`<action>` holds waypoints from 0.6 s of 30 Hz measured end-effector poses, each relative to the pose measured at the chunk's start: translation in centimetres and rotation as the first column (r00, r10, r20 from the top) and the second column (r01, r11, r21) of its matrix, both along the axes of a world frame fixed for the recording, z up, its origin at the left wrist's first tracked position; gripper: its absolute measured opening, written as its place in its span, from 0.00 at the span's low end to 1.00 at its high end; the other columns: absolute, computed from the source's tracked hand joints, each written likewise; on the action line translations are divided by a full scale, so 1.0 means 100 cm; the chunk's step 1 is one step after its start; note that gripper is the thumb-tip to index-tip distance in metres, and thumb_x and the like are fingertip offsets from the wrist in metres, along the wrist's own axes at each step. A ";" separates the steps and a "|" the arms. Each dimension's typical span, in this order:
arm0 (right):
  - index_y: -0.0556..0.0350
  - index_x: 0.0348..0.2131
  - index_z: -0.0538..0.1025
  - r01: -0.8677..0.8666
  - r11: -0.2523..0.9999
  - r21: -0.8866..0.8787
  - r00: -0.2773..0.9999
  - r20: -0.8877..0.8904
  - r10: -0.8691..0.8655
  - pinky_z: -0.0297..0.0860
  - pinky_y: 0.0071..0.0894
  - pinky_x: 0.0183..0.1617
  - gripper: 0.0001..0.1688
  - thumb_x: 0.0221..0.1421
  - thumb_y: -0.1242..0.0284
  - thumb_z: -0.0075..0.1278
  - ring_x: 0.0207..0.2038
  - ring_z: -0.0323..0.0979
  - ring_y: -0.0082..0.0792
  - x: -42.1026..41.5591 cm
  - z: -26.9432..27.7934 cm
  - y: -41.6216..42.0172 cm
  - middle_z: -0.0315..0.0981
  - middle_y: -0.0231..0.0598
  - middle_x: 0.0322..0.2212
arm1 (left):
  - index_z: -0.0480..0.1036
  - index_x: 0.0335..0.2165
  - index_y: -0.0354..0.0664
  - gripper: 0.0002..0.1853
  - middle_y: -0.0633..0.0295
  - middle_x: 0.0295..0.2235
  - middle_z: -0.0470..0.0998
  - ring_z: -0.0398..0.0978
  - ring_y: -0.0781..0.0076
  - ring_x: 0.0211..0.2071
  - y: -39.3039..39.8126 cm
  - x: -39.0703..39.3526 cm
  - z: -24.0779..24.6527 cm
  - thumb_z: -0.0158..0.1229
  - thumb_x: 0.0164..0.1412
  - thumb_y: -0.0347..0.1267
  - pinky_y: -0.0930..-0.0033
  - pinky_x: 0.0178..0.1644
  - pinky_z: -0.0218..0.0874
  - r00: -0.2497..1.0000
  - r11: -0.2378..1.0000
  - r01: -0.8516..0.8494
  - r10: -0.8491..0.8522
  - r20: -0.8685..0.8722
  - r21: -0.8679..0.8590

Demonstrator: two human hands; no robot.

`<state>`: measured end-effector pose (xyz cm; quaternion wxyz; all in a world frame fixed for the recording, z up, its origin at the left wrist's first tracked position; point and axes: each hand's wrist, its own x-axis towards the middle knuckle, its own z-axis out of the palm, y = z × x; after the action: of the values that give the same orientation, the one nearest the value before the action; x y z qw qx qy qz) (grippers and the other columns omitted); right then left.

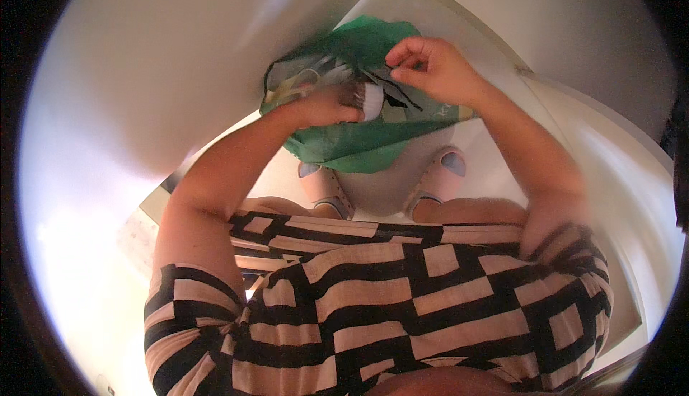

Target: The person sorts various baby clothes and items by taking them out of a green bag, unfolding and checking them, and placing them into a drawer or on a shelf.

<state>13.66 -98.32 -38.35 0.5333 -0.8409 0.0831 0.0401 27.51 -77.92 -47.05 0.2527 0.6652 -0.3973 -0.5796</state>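
A green bag [344, 146] with black cords hangs wide at the mouth in front of me, above my feet. Inside it, my left hand [317, 108] grips a white and brown item [373, 101], its thumb along the lower side; the hand is a little blurred and some fingers are hidden. My right hand [430, 68] is over the bag's right side, fingertips pinched on a thin black cord [388, 66]. Another black cord [401, 93] trails across the opening. Several pale and clear items [328, 70] lie jumbled in the bag, too unclear to name.
A pale smooth surface [161, 89] rises close on the left, and a white wall-like panel [581, 25] stands on the right. My feet, in light-coloured clogs [323, 183], rest on the pale floor [274, 181] below the bag.
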 end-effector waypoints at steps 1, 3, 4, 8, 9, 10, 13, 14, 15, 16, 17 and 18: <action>0.56 0.42 0.68 0.007 0.999 0.054 0.999 -0.036 -0.005 0.68 0.24 0.37 0.22 0.49 0.66 0.54 0.33 0.70 0.25 -0.005 -0.009 0.005 0.72 0.35 0.33 | 0.63 0.45 0.39 0.29 0.56 0.31 0.74 0.72 0.70 0.31 -0.001 0.008 0.019 0.58 0.46 0.41 0.71 0.30 0.64 0.988 0.999 -0.023 0.027 -0.152 0.026; 0.53 0.46 0.66 0.020 0.986 0.166 0.994 -0.105 -0.003 0.67 0.23 0.38 0.22 0.52 0.66 0.51 0.37 0.68 0.23 -0.009 -0.016 0.013 0.69 0.32 0.38 | 0.65 0.43 0.40 0.24 0.61 0.29 0.74 0.71 0.76 0.28 0.006 0.003 0.050 0.55 0.51 0.42 0.76 0.26 0.61 0.906 0.970 -0.239 0.204 -0.372 -0.050; 0.53 0.46 0.66 0.062 0.948 0.313 0.986 -0.169 -0.008 0.67 0.23 0.38 0.23 0.52 0.65 0.52 0.37 0.68 0.23 -0.008 -0.013 0.015 0.69 0.32 0.39 | 0.65 0.43 0.40 0.24 0.62 0.29 0.74 0.71 0.77 0.28 0.003 0.001 0.061 0.54 0.52 0.43 0.76 0.26 0.61 0.875 0.967 -0.253 0.215 -0.433 -0.032; 0.54 0.44 0.67 0.145 0.828 0.542 0.974 -0.226 -0.023 0.67 0.22 0.35 0.24 0.50 0.62 0.53 0.34 0.68 0.23 0.006 0.013 0.021 0.70 0.32 0.34 | 0.66 0.42 0.40 0.26 0.63 0.28 0.75 0.70 0.79 0.30 -0.008 0.008 0.091 0.47 0.56 0.51 0.78 0.27 0.61 0.891 0.988 -0.153 0.125 -0.436 -0.030; 0.55 0.42 0.68 0.131 0.858 0.497 0.979 -0.200 -0.034 0.67 0.23 0.33 0.24 0.48 0.61 0.54 0.33 0.69 0.23 0.010 0.015 0.016 0.70 0.33 0.32 | 0.66 0.42 0.41 0.26 0.63 0.28 0.75 0.70 0.79 0.31 -0.011 0.005 0.090 0.46 0.57 0.52 0.78 0.27 0.60 0.926 0.986 -0.159 0.130 -0.354 -0.052; 0.55 0.41 0.69 0.119 0.885 0.450 0.984 -0.173 -0.044 0.67 0.23 0.31 0.25 0.47 0.60 0.55 0.31 0.69 0.24 0.013 0.016 0.010 0.71 0.33 0.30 | 0.66 0.42 0.41 0.27 0.63 0.29 0.76 0.71 0.80 0.32 -0.013 0.004 0.091 0.45 0.57 0.52 0.78 0.28 0.60 0.953 0.984 -0.162 0.136 -0.269 -0.075; 0.55 0.35 0.71 0.517 0.670 0.532 0.843 -0.180 -0.507 0.66 0.23 0.27 0.19 0.45 0.65 0.57 0.27 0.69 0.24 0.023 0.015 -0.060 0.71 0.33 0.26 | 0.66 0.41 0.41 0.19 0.66 0.31 0.75 0.69 0.80 0.33 -0.021 0.001 0.082 0.45 0.61 0.44 0.75 0.32 0.62 0.991 0.959 -0.125 0.109 -0.079 -0.253; 0.56 0.34 0.71 0.622 0.538 0.569 0.736 -0.190 -0.650 0.66 0.23 0.25 0.18 0.45 0.67 0.57 0.26 0.69 0.24 0.029 0.012 -0.090 0.71 0.33 0.26 | 0.67 0.39 0.42 0.16 0.63 0.33 0.75 0.71 0.72 0.33 -0.014 0.002 0.051 0.47 0.60 0.42 0.67 0.37 0.63 0.975 0.954 0.004 0.062 0.212 -0.300; 0.58 0.34 0.70 0.745 0.469 0.473 0.617 -0.224 -0.754 0.66 0.23 0.24 0.17 0.45 0.68 0.57 0.25 0.68 0.25 0.026 -0.004 -0.117 0.70 0.35 0.26 | 0.70 0.36 0.43 0.14 0.57 0.32 0.75 0.72 0.61 0.35 -0.004 -0.005 0.035 0.50 0.57 0.41 0.60 0.42 0.62 0.939 0.987 0.062 -0.008 0.343 -0.148; 0.60 0.34 0.70 0.841 0.372 0.393 0.479 -0.224 -0.849 0.67 0.23 0.23 0.16 0.45 0.70 0.56 0.24 0.68 0.26 0.026 -0.020 -0.145 0.70 0.36 0.26 | 0.72 0.34 0.46 0.13 0.54 0.32 0.75 0.72 0.56 0.36 0.004 -0.007 0.027 0.51 0.55 0.42 0.58 0.43 0.61 0.847 0.979 0.189 -0.124 0.517 -0.074; 0.62 0.34 0.69 0.860 0.316 0.400 0.412 -0.181 -0.893 0.67 0.24 0.22 0.16 0.46 0.72 0.55 0.24 0.68 0.27 0.027 -0.035 -0.174 0.70 0.38 0.26 | 0.73 0.33 0.47 0.14 0.51 0.32 0.75 0.73 0.53 0.37 -0.004 -0.010 0.041 0.53 0.53 0.43 0.55 0.43 0.61 0.784 0.960 0.254 -0.275 0.557 0.116; 0.64 0.34 0.68 0.870 0.269 0.413 0.351 -0.136 -0.926 0.68 0.24 0.22 0.16 0.46 0.73 0.55 0.23 0.68 0.29 0.036 -0.035 -0.200 0.69 0.40 0.26 | 0.72 0.34 0.44 0.17 0.50 0.34 0.74 0.72 0.53 0.38 -0.011 -0.013 0.047 0.53 0.52 0.44 0.54 0.43 0.62 0.756 0.949 0.261 -0.313 0.575 0.175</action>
<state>17.26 -118.29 -41.88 0.6306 -0.5096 0.4979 -0.3078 26.26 -79.03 -42.37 -0.0050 0.7542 -0.5289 -0.3891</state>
